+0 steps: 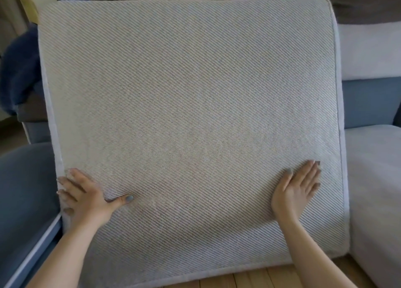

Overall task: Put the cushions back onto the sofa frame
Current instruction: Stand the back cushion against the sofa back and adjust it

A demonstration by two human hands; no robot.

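A large grey seat cushion [191, 105] with a ribbed woven face fills most of the view, tilted up towards me. My left hand [86, 197] lies on its lower left edge, fingers spread over the side seam and thumb pressed flat on the weave. My right hand [297, 188] rests flat on the lower right of the cushion with straight fingers. The blue sofa frame [368, 102] shows behind the cushion on the right. The cushion hides the seat space under it.
A light grey seat cushion [375, 179] lies in place on the right, with a pale back cushion [368, 51] above it. The blue sofa arm [23, 190] stands at the left. A dark blue furry throw [19, 70] sits at upper left. Wooden floor [249, 280] shows below.
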